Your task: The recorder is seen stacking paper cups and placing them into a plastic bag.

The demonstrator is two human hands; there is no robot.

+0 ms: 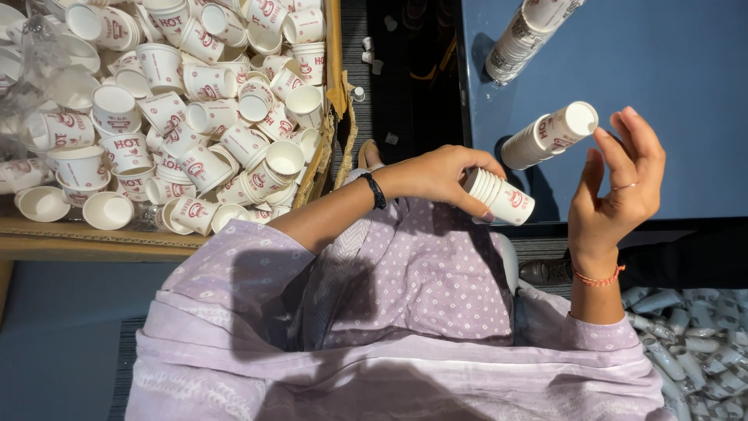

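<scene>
Heaped at ten o'clock, a cardboard box [333,47] full of loose white paper cups [156,117] with red print. Near centre, the left hand [444,173], black band at the wrist, fingers curled and pinching a short nested stack of cups [499,195] lying sideways above the lilac lap. At two o'clock on the blue table [670,70], a longer stack [549,134] on its side, another sleeve [530,35] at one o'clock. At three o'clock, the right hand [619,183] raised, empty, fingers loosely spread, just beside the longer stack.
</scene>
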